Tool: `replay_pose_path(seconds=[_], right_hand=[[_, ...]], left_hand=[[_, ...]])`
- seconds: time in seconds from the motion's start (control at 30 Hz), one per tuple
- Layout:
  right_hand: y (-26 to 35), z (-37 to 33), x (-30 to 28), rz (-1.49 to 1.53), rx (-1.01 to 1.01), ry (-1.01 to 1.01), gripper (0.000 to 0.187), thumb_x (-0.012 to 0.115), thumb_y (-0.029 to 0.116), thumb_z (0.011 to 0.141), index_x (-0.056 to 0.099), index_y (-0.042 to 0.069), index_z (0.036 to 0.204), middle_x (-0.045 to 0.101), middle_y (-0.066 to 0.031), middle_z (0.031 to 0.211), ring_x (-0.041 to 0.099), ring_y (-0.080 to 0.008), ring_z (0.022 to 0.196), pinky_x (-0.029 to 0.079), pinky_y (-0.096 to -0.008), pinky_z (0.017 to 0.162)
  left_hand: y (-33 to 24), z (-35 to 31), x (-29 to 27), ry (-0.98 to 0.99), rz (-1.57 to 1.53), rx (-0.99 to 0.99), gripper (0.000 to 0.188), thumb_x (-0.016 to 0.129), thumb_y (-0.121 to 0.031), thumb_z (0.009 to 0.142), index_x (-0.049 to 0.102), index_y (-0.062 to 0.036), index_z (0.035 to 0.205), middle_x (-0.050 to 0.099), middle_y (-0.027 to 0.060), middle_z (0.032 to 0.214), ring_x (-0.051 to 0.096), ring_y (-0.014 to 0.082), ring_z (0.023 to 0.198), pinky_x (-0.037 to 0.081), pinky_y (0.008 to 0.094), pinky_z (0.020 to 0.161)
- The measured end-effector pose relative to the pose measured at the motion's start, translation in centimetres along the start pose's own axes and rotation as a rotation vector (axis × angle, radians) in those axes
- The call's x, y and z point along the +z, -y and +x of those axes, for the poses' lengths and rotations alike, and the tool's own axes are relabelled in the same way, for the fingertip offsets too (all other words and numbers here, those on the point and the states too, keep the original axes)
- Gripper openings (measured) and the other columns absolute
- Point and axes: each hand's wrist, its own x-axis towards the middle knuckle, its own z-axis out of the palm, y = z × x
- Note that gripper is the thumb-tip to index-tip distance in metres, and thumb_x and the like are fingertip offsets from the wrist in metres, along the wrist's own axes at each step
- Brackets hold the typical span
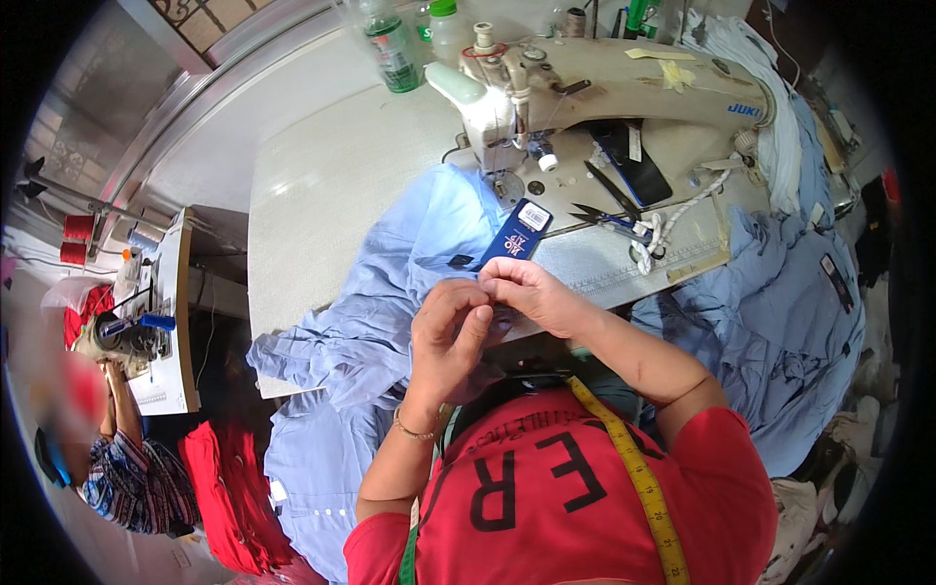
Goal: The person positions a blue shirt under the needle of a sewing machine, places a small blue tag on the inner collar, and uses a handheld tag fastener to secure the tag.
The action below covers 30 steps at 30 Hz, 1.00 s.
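Note:
My left hand (447,324) and my right hand (534,294) meet at the front edge of the sewing table (322,185). Both are closed, thumbs and fingertips pinched together. Whatever they pinch is too small or too hidden to make out. Just beyond the fingertips lies a dark blue hang tag (514,237) with a white sticker, on the edge of a light blue garment (380,263). That garment spreads in folds over the table, reaching the needle area of the white sewing machine (624,83) and hanging over the front edge.
Scissors (614,219), a black phone (632,161) and a white knotted cord (673,216) lie right of the needle. Bottles (393,54) stand behind. More blue garments (760,322) are heaped at right. At left, another person (136,478) sits by a second machine (122,336).

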Motion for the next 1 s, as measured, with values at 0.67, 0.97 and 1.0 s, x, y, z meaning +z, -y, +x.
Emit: replay_pose_path(seconds=[0.67,0.97,1.0], right_hand=[[-1.3,0.0,1.2,-0.760,-0.555,-0.191,0.012,0.055,0.001,0.080,0.055,-0.003,0.091,0.054,-0.0159,0.099,0.055,-0.0309,0.092,0.045,-0.0346,0.079],[3.0,-2.2,-3.1,-1.343,-0.450,-0.351,0.023,0.054,-0.003,0.073,0.058,0.003,0.095,0.055,-0.0114,0.104,0.054,-0.0309,0.096,0.045,-0.0373,0.082],[3.8,-2.9,-4.5,-1.565,-0.390,-0.462,0.026,0.053,-0.004,0.072,0.058,0.004,0.097,0.055,-0.0115,0.105,0.054,-0.0309,0.097,0.044,-0.0382,0.084]], left_hand=[[2.4,0.3,-0.1,-0.096,-0.180,-0.312,0.004,0.061,-0.004,0.083,0.062,-0.0003,0.085,0.053,-0.0002,0.083,0.049,0.0079,0.079,0.039,0.0207,0.074],[2.6,0.0,-0.1,-0.085,-0.190,-0.317,0.005,0.061,-0.004,0.083,0.060,-0.0004,0.080,0.051,0.0001,0.082,0.048,0.0076,0.078,0.037,0.0199,0.072],[2.8,-0.2,-0.1,-0.066,-0.148,-0.289,0.005,0.061,-0.004,0.083,0.060,-0.0002,0.080,0.051,0.0006,0.083,0.047,0.0079,0.078,0.037,0.0199,0.072]])
